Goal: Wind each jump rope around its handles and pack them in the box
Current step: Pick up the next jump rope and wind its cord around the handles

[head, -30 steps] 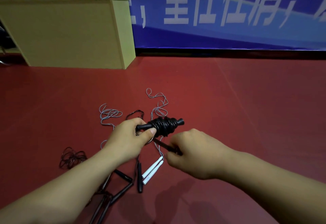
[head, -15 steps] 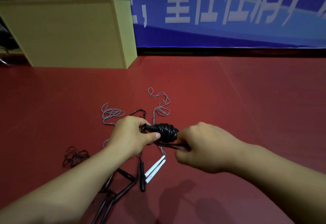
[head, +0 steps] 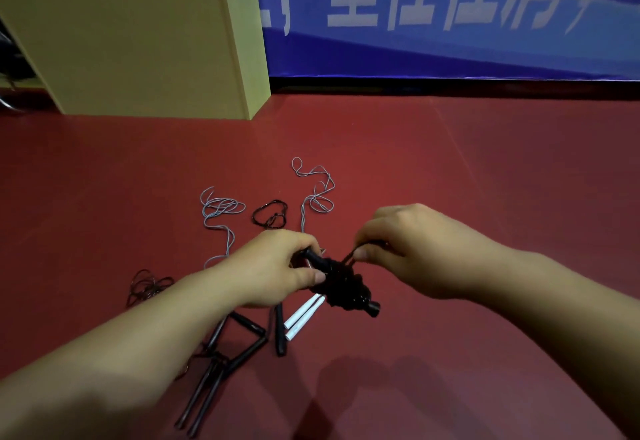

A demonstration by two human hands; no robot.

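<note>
A: Red floor [head: 450,197], blue banner [head: 450,6] behind, tan box [head: 138,48] standing far beyond both hands. Item in hand?

B: Black jump rope bundle [head: 341,283], held above the floor between the hands. Left hand [head: 273,266] grips the near end of its paired handles, fingers curled round them. Right hand [head: 408,249] pinches the loose cord tail just above the bundle.

A: Condition?

B: Cord coiled in thick uneven turns round the handles; 1 handle cap pokes out on the side away from the left hand. Only a short tail is left unwound, so, as a judgement, this rope is nearly finished and needs its end tucked.

A: Outstanding stock?

B: Grey rope [head: 221,211], loose in loops beyond the left hand, with 2 white handles [head: 301,318] directly under the bundle. Further black handles [head: 242,342] lie under the left forearm, and loose black cord [head: 149,285] to the outside of that wrist. How many black ropes those make, cannot tell.

A: Packed?

B: Box interior is hidden; nothing seen going in. Winding of the rest and all packing appear outstanding.
</note>
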